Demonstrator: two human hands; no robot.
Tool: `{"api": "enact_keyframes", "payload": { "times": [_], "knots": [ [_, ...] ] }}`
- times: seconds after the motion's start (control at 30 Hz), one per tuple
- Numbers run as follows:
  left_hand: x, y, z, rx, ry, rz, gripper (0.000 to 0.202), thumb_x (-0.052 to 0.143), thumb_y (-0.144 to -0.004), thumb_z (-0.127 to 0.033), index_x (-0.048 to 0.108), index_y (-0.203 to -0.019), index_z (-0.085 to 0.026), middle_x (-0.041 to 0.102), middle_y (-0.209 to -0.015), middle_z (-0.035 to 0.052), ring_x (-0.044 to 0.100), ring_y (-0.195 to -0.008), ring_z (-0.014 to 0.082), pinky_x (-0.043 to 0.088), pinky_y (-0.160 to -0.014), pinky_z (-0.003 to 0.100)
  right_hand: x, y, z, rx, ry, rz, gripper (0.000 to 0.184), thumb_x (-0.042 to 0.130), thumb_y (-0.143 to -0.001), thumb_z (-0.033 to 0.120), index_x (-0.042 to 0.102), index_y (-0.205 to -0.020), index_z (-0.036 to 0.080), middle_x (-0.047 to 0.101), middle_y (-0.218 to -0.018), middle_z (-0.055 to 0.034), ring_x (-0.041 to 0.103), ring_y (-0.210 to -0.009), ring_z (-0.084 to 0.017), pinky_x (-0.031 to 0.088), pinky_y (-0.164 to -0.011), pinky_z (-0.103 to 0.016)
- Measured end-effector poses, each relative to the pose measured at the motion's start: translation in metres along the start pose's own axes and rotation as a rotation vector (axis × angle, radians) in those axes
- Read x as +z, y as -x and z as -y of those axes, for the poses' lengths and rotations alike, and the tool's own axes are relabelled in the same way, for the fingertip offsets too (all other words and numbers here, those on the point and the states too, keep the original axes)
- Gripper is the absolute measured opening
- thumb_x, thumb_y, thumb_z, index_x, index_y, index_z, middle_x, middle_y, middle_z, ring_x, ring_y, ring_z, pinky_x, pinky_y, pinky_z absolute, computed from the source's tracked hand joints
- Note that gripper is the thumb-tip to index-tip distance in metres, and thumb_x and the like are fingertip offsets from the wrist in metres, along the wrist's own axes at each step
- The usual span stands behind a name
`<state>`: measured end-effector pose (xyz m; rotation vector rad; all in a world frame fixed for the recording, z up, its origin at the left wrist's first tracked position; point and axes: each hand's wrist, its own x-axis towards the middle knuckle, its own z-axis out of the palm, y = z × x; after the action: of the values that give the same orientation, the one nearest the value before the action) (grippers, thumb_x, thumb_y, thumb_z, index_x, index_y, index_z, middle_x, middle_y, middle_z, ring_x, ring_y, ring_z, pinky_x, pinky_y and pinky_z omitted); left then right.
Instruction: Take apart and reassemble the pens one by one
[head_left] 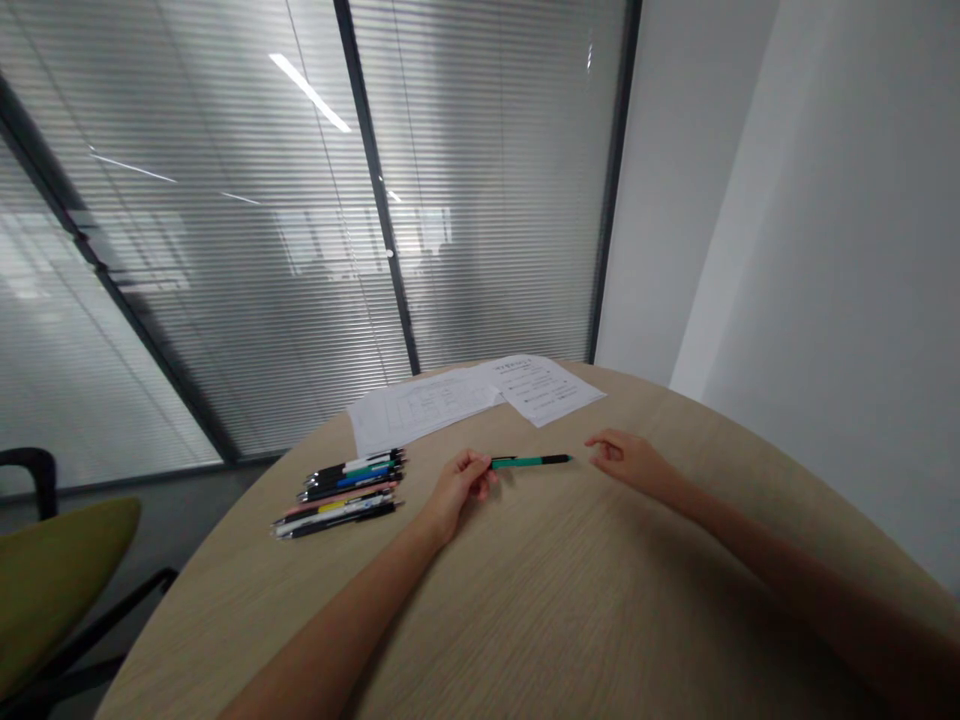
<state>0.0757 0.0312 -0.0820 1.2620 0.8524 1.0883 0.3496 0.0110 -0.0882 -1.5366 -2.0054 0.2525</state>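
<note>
My left hand (461, 482) pinches one end of the green pen (531, 461) at mid-desk (570, 600), my right hand (626, 455) loosely curled and empty near its tip; the other pens (341, 490) lie grouped aside, untouched.

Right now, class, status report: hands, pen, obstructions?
Left hand pinches green pen by one end. Right hand open, clear of its tip. Spare pens lie left, nothing between.

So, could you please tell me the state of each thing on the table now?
left hand: shut on one end of the green pen.
green pen: level, pointing toward the right hand.
right hand: open, near the pen's free end, not touching.
spare pens: lying side by side, untouched.
paper sheets: flat, overlapping.
</note>
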Motion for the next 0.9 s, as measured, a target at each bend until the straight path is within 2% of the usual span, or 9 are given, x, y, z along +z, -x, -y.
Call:
{"api": "enact_keyframes", "payload": {
  "times": [0.1, 0.23, 0.63, 0.9],
  "knots": [
    [-0.001, 0.000, 0.000, -0.007, 0.002, 0.008, 0.020, 0.060, -0.063, -0.030, 0.048, -0.060, -0.015, 0.058, -0.052, -0.0021, 0.039, -0.036, 0.0046, 0.025, -0.040, 0.018, 0.003, 0.001, 0.013, -0.061, -0.057, 0.030, 0.025, 0.048, -0.072, 0.024, 0.058, -0.094, 0.017, 0.055, -0.072, -0.0010, 0.048, -0.058, -0.011, 0.038, -0.055, -0.022],
    [0.000, 0.001, -0.002, -0.009, -0.002, 0.018, 0.020, 0.060, -0.063, -0.031, 0.049, -0.058, -0.015, 0.058, -0.052, -0.0017, 0.039, -0.037, 0.0048, 0.025, -0.040, 0.019, 0.008, 0.003, 0.022, -0.055, -0.054, 0.043, 0.023, 0.048, -0.074, 0.024, 0.059, -0.092, 0.018, 0.058, -0.075, -0.0022, 0.049, -0.060, -0.011, 0.039, -0.057, -0.022],
    [0.001, 0.002, -0.004, -0.019, -0.019, 0.029, 0.019, 0.060, -0.063, -0.030, 0.049, -0.058, -0.015, 0.057, -0.051, -0.0022, 0.039, -0.036, 0.0051, 0.025, -0.040, 0.019, 0.009, 0.005, 0.025, 0.014, 0.001, 0.050, 0.014, 0.050, -0.073, 0.025, 0.061, -0.078, 0.018, 0.059, -0.070, -0.0016, 0.052, -0.061, -0.012, 0.038, -0.057, -0.022],
    [0.000, 0.001, -0.002, -0.023, -0.014, 0.031, 0.019, 0.060, -0.063, -0.030, 0.048, -0.059, -0.015, 0.056, -0.051, -0.0028, 0.039, -0.036, 0.0049, 0.024, -0.040, 0.019, 0.001, 0.003, 0.029, 0.075, 0.032, 0.031, 0.013, 0.049, -0.071, 0.019, 0.061, -0.074, 0.016, 0.060, -0.066, -0.0022, 0.052, -0.059, -0.012, 0.038, -0.055, -0.021]
  ]
}}
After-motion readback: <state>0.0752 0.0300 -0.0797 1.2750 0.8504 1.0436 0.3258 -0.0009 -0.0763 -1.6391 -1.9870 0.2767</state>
